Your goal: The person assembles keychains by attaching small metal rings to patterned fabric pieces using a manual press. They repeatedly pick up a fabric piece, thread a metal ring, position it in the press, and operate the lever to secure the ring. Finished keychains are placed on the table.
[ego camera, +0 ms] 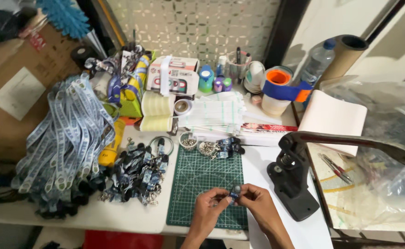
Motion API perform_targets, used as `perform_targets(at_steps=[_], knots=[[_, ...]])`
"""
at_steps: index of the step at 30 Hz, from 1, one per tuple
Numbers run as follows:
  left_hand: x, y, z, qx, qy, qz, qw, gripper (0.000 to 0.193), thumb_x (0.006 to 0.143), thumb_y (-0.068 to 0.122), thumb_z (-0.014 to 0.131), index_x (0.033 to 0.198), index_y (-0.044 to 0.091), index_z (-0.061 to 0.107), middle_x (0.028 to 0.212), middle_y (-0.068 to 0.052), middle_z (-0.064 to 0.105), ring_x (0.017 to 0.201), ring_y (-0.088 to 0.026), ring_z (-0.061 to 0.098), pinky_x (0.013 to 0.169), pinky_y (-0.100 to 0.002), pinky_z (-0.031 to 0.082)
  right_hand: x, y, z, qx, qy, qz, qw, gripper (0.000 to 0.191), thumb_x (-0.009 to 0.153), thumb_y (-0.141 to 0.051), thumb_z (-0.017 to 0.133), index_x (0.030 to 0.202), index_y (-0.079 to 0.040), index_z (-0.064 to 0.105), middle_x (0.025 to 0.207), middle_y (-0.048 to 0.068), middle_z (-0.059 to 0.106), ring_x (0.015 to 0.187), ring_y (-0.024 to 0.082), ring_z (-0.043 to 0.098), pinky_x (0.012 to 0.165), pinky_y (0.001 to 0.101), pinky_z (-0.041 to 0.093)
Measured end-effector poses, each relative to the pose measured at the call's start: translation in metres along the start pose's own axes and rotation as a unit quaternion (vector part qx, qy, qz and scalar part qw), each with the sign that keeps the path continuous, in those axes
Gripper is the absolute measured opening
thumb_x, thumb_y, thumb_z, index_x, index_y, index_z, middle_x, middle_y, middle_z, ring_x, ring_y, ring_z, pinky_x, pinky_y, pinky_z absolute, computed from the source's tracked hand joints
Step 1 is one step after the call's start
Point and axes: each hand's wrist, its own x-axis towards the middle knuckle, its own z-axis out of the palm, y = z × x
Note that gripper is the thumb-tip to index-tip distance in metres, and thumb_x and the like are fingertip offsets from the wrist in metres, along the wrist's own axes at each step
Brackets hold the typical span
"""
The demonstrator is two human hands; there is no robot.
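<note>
Both my hands meet over the near edge of a green cutting mat (202,177). Between their fingertips they pinch a small dark blue strap piece with a round metal fitting (234,192). My left hand (208,207) grips it from the left and my right hand (256,199) from the right. A black hand press (294,177) with a long lever stands just right of my right hand on white paper.
A heap of dark finished strap pieces (138,173) lies left of the mat, and a big bundle of pale blue lanyards (66,133) further left. Metal rings in a small cup (188,141), tape rolls (156,110), a stack of white strips (216,113) and a plastic bottle (318,64) crowd the back.
</note>
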Motion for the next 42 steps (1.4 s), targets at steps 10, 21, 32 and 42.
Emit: perform_targets(at_steps=[10,21,32,42], knots=[[-0.001,-0.012,0.003,0.01,-0.07,0.008,0.997,0.023,0.089,0.013,0.074,0.108,-0.001,0.076,0.097,-0.005,0.076,0.078,-0.01,0.07,0.067,-0.023,0.053,-0.018,0.001,-0.013,-0.028,0.003,0.003,1.0,0.015,0.083,0.002,0.073,0.096,0.004,0.08,0.081,0.006,0.076,0.073,0.012,0.067,0.071,0.028,0.054],[-0.001,-0.029,0.009,-0.015,-0.065,0.007,0.998,0.018,0.09,0.004,0.073,0.104,-0.005,0.078,0.098,-0.007,0.071,0.085,-0.01,0.069,0.074,-0.023,0.055,-0.036,-0.014,-0.009,-0.052,0.012,-0.009,0.999,0.023,0.089,-0.006,0.072,0.111,-0.005,0.078,0.081,0.001,0.068,0.075,0.007,0.063,0.07,0.0257,0.055],[-0.004,-0.035,0.001,-0.046,-0.093,-0.013,0.995,0.015,0.089,0.004,0.077,0.101,-0.004,0.081,0.09,-0.005,0.07,0.076,-0.011,0.057,0.067,-0.025,0.045,-0.04,0.002,-0.017,0.043,-0.039,0.044,0.997,0.008,0.086,-0.004,0.075,0.089,0.003,0.078,0.077,0.006,0.072,0.073,0.011,0.063,0.071,0.0263,0.052],[0.002,-0.039,-0.011,-0.017,-0.114,0.009,0.993,0.017,0.087,0.005,0.079,0.102,-0.001,0.079,0.092,-0.005,0.073,0.085,-0.013,0.067,0.075,-0.025,0.053,-0.036,0.012,-0.017,-0.01,-0.015,0.068,0.998,0.008,0.087,-0.004,0.075,0.086,0.004,0.077,0.078,0.006,0.072,0.073,0.011,0.062,0.071,0.0273,0.051]])
